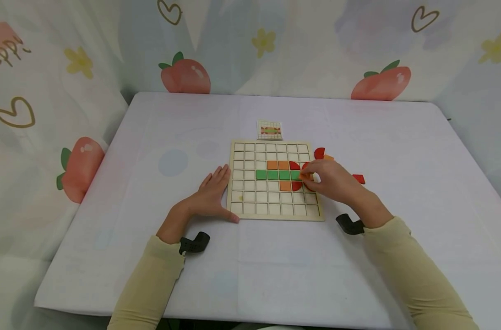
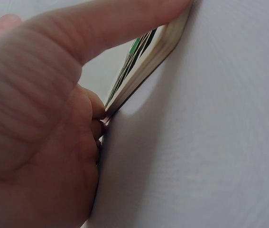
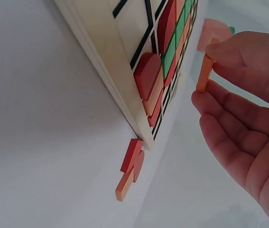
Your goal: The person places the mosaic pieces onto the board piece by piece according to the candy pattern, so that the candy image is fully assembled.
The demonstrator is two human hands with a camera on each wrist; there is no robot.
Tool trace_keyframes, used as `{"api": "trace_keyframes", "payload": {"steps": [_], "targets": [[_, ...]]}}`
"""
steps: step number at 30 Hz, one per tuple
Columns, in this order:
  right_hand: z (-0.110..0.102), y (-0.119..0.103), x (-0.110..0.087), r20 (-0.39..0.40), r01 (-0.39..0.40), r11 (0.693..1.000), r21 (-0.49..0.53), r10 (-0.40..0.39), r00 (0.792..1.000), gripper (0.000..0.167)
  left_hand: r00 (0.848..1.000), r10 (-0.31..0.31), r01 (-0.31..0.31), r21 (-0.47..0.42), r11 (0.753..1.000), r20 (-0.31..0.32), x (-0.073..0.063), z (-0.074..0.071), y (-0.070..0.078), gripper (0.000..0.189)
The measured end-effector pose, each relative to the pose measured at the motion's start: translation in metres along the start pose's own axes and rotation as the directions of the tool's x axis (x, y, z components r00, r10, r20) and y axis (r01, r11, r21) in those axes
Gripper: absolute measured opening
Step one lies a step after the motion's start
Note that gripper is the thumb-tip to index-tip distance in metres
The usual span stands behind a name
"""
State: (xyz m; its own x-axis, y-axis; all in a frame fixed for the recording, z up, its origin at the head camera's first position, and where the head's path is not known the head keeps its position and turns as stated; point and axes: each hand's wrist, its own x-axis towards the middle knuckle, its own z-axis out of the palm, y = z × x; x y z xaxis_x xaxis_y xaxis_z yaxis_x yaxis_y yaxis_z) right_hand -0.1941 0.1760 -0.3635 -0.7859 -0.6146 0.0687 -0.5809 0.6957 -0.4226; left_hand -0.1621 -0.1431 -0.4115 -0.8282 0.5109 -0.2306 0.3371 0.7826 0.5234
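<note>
A wooden grid board [image 1: 246, 209] lies flat on the table. Green tiles [image 1: 273, 175] form a row on it, with orange tiles [image 1: 272, 165] and red rounded tiles [image 1: 296, 185] in the squares above and below. My left hand [image 1: 209, 195] rests at the board's left edge, fingers extended; in the left wrist view its thumb touches the board's side. Over the right part of the grid, my right hand [image 1: 333, 181] pinches an orange tile [image 3: 205, 71] between thumb and fingertips. That hand hides some squares from the head view.
Behind the board lies a small pattern card [image 1: 269, 130] printed with a coloured design. Loose pieces lie right of the board: a red rounded tile [image 1: 318, 153], an orange tile [image 1: 328, 157] and a red tile [image 1: 359, 178]. A white cloth [image 1: 151, 275] covers the table.
</note>
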Motion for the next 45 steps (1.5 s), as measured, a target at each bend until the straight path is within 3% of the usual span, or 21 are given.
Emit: {"api": "trace_keyframes", "payload": {"steps": [4,10,17,29,45], "targets": [[0.003,-0.005,0.003,0.017,-0.003,1.0,0.007,0.003,1.0,0.009,1.0,0.001,-0.001,0.0,1.0,-0.001,0.0,0.0,0.0,0.129],[0.008,-0.014,0.009,0.017,0.069,0.997,-0.026,-0.068,0.998,0.017,1.0,-0.009,0.009,0.003,1.0,0.004,0.0,0.0,-0.001,0.129],[0.014,-0.022,0.014,0.055,0.069,0.997,-0.019,-0.067,0.996,0.016,1.0,-0.005,0.005,-0.003,1.0,0.002,0.001,0.001,-0.001,0.129],[0.025,-0.035,0.028,0.106,0.158,0.986,-0.054,-0.152,0.983,0.014,1.0,-0.002,0.002,0.0,1.0,0.0,0.001,0.001,-0.002,0.129],[0.034,-0.038,0.035,0.127,0.187,0.979,-0.079,-0.176,0.976,0.012,1.0,-0.008,0.008,-0.002,1.0,0.001,0.001,0.001,-0.002,0.129]]}}
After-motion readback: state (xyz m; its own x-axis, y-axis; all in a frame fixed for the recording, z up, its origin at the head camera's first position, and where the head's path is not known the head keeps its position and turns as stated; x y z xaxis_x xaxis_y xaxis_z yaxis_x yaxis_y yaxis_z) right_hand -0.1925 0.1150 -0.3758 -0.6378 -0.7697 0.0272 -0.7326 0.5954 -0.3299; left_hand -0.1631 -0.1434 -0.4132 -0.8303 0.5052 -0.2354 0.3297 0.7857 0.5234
